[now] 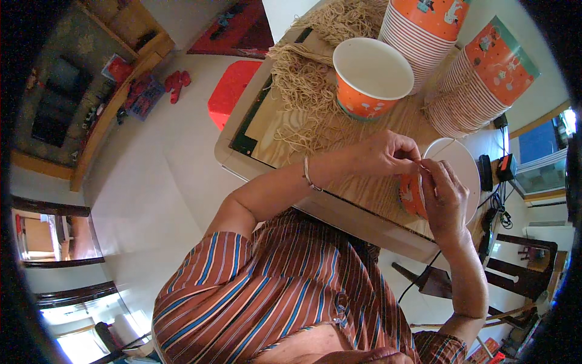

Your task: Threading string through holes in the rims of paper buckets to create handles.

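Note:
Over the right part of the table, both my hands meet with their fingertips pinched close together. My left hand (393,155) is closed at thumb and forefinger, and what sits between them is too small to make out. Right beside it, my right hand (447,193) is also pinched, its fingers hiding part of an orange paper cup (410,195) below. That cup leans on its side, its white mouth turned to the right. Another orange paper cup (364,108) stands upright with its white inside showing, just beyond my left hand.
Loose tan string (303,85) lies heaped at the table's far left. Two tall stacks of orange cups, one far (418,48) and one at the right (485,82), stand behind. Black cables (500,203) hang at the right edge. A red stool (233,91) stands left of the table.

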Demonstrator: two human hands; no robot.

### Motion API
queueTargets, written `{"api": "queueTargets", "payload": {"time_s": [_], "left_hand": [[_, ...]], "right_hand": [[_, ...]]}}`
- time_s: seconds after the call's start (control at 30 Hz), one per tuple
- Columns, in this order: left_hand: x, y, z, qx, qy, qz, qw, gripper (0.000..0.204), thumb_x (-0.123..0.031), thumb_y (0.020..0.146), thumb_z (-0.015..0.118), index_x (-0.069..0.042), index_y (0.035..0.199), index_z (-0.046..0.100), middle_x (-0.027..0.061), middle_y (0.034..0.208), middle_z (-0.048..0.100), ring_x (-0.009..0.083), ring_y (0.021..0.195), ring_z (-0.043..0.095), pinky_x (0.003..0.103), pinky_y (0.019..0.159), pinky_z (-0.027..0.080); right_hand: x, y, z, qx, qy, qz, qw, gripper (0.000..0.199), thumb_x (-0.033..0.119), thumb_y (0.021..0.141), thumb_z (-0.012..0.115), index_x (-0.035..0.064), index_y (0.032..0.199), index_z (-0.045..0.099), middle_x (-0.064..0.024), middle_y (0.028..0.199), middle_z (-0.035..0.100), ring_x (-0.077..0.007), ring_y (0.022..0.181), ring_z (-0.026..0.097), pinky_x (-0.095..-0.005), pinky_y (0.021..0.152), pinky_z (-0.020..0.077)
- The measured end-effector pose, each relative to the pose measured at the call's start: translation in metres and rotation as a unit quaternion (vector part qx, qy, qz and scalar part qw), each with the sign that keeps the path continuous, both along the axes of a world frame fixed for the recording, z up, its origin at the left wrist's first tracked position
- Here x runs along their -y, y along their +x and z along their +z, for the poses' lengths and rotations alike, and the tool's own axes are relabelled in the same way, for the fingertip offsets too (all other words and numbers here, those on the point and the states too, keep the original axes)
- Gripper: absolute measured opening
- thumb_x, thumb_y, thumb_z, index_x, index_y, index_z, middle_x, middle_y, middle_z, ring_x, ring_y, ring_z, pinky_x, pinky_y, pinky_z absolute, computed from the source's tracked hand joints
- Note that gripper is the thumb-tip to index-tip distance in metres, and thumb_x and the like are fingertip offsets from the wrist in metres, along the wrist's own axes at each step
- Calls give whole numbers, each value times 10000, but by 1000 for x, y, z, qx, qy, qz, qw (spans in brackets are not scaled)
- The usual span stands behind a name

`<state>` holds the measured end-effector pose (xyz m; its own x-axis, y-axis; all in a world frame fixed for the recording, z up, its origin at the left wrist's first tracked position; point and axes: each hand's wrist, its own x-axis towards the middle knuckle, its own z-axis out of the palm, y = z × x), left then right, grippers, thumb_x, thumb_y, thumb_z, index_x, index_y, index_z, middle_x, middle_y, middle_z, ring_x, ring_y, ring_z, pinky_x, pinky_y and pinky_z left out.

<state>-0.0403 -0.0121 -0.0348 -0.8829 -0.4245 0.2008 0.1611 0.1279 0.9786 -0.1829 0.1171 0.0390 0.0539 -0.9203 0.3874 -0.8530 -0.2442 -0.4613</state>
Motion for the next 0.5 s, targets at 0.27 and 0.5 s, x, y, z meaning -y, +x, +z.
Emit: {"api": "queueTargets", "payload": {"time_s": [0.27,0.5], "left_hand": [[2,-4,-2,9,-37,10,999,191,-197,877,660,-18,940,635,18,869,625,91,822,564,260,746,460],[-2,-2,9,-27,-154,55,986,265,-261,861,656,-5,919,621,78,845,619,150,771,598,297,674,475]], "right_hand": [[-1,0,2,-15,18,-14,1000,119,0,849,601,18,964,625,-139,832,612,-301,747,630,-362,656,496],[-2,0,0,-79,21,-21,996,98,9,848,595,34,943,595,-133,840,606,-321,749,623,-378,642,497]]}}
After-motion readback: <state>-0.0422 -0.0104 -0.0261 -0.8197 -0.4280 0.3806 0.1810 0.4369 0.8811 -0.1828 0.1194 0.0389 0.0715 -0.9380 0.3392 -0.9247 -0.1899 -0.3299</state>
